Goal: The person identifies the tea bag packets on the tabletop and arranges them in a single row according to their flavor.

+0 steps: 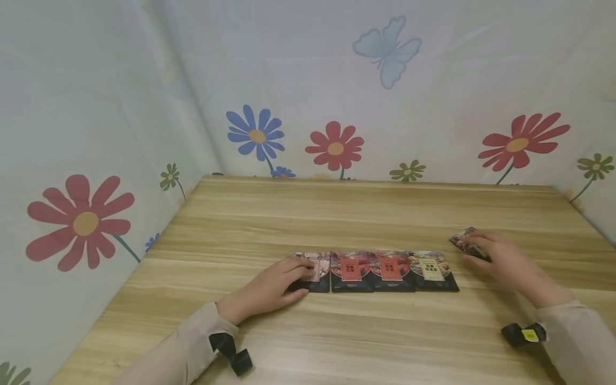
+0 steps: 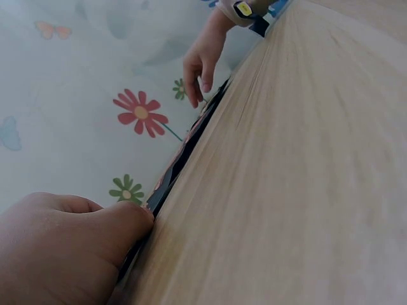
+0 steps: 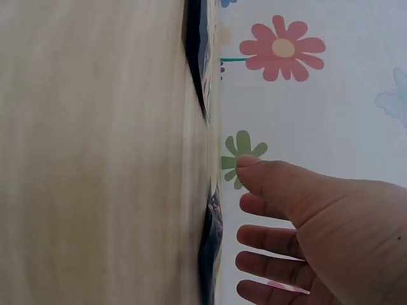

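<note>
Flat tea packets with dark lower edges and printed upper parts lie side by side in a row in the head view. At its left end is a pink-labelled packet (image 1: 321, 272), partly covered by my left hand (image 1: 275, 286), whose fingers rest on top. Beside it come a red-labelled packet (image 1: 350, 271), another red-labelled packet (image 1: 391, 271) and a yellow-labelled packet (image 1: 434, 270). Further right and a little farther back, a separate dark packet (image 1: 463, 240) lies askew, partly hidden under my right hand (image 1: 502, 262). In the right wrist view, that hand's fingers are spread above the packet (image 3: 212, 248), apart from it.
The packets lie on a wood-grain table (image 1: 337, 331). A pale curtain with printed flowers (image 1: 298, 80) stands along its back edge and left side. Each wrist carries a small black camera on a strap, the left camera (image 1: 240, 362) hanging low over the tabletop.
</note>
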